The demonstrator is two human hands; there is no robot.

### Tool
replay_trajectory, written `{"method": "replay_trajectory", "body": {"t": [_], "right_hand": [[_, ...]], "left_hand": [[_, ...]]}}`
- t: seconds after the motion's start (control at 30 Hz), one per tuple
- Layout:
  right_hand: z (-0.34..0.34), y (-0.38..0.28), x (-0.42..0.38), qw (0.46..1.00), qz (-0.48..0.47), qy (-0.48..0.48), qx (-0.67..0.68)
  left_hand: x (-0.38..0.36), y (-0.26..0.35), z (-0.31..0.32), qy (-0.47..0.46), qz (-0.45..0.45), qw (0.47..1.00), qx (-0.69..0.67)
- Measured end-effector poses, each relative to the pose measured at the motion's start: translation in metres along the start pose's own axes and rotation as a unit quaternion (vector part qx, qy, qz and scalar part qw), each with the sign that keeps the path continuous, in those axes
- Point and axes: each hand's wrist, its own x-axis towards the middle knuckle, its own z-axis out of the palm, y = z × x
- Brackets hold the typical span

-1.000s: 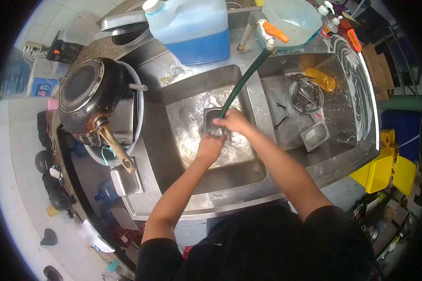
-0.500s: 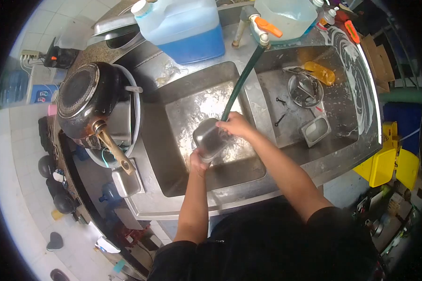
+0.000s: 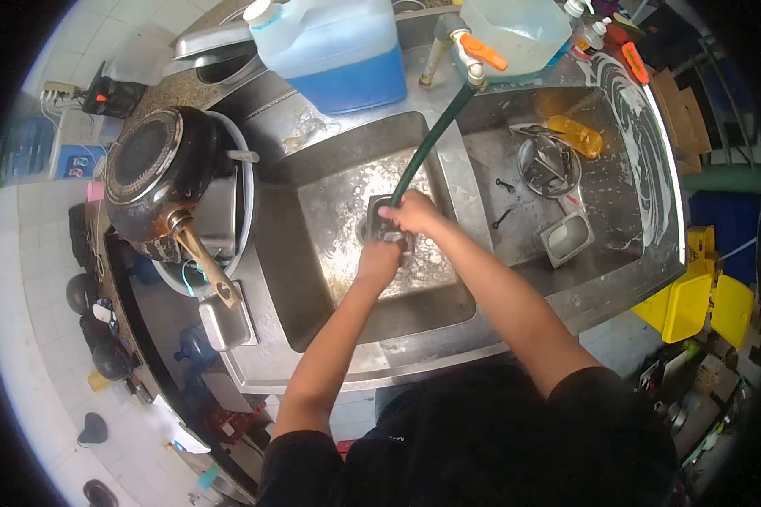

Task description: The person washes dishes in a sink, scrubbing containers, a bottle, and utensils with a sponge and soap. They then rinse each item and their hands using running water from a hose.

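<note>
Over the left sink basin (image 3: 287, 262), my left hand (image 3: 380, 260) grips the near edge of a small metal pan (image 3: 384, 205). The pan is now turned so that its inside partly shows; my hands cover much of it. My right hand (image 3: 416, 213) is closed around the end of a green hose (image 3: 435, 131), which runs down from the faucet with an orange handle (image 3: 484, 51). Water ripples on the basin floor below.
A blackened pan (image 3: 144, 160) rests upside down on a stacked tub at left. A small metal container (image 3: 225, 317) sits on the counter edge. The right basin holds a round strainer (image 3: 550, 166), an orange bottle (image 3: 577, 135) and another small container (image 3: 566, 238). A jug of blue liquid (image 3: 338, 72) stands behind.
The small metal pan has been turned over from its underside and shifted slightly up and right. My left hand has moved up and right with it. My right hand still holds the hose.
</note>
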Motion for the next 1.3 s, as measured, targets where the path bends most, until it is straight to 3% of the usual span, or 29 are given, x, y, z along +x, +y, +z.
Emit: {"method": "replay_trajectory", "body": {"t": [0.17,0.3,0.33,0.43,0.57,0.7,0.77,0.87,0.97,1.0,1.07,1.1,1.13,1.17,1.23,1.3], "right_hand": [[-0.005,0.028,0.034,0.996,-0.046,0.052,-0.057],[0.002,0.025,-0.02,0.997,-0.063,-0.045,0.013],[-0.001,0.019,-0.033,0.996,-0.013,-0.075,0.041],[-0.002,0.006,-0.032,0.995,-0.02,-0.077,0.063],[0.021,0.013,0.025,0.998,-0.021,0.049,0.016],[0.015,0.01,-0.005,0.997,-0.072,-0.012,0.03],[0.002,-0.003,-0.04,0.997,-0.026,-0.057,0.055],[0.0,0.01,-0.038,0.989,-0.003,-0.115,0.09],[0.013,0.028,-0.008,0.953,-0.229,-0.071,0.187],[0.018,0.029,-0.003,0.956,-0.215,-0.018,0.199],[0.031,0.03,0.012,0.986,-0.123,0.107,0.047],[0.043,0.037,0.025,0.983,-0.072,0.168,-0.03],[0.063,0.057,0.049,0.978,-0.017,0.167,0.125],[0.063,0.059,0.055,0.982,0.014,0.114,0.148],[0.066,0.064,0.062,0.979,0.076,0.003,0.188],[0.069,0.07,0.061,0.969,0.08,0.035,0.231]], "left_hand": [[-0.033,0.013,-0.007,0.046,0.069,0.996,0.018],[-0.018,0.002,0.006,0.048,0.07,0.995,0.051],[-0.008,-0.002,0.01,0.041,0.061,0.995,0.065],[0.01,-0.003,0.018,0.012,0.052,0.995,0.088],[-0.004,0.014,0.015,-0.001,0.081,0.99,0.119],[-0.006,0.007,0.026,0.035,0.087,0.989,0.115],[-0.001,0.004,0.026,0.081,0.071,0.982,0.154],[0.008,-0.009,0.043,0.081,0.064,0.994,0.038],[0.006,0.0,0.009,0.006,0.07,0.989,0.134],[0.006,-0.003,0.011,-0.011,0.089,0.987,0.132],[0.008,-0.013,0.022,-0.044,0.132,0.982,0.126],[0.012,-0.016,0.029,0.002,0.154,0.979,0.137],[0.017,-0.018,0.036,0.048,0.176,0.972,0.146],[0.02,-0.022,0.041,0.093,0.195,0.964,0.154],[0.029,-0.029,0.047,0.074,0.184,0.973,0.122],[0.037,-0.03,0.052,0.045,0.175,0.978,0.103]]}}
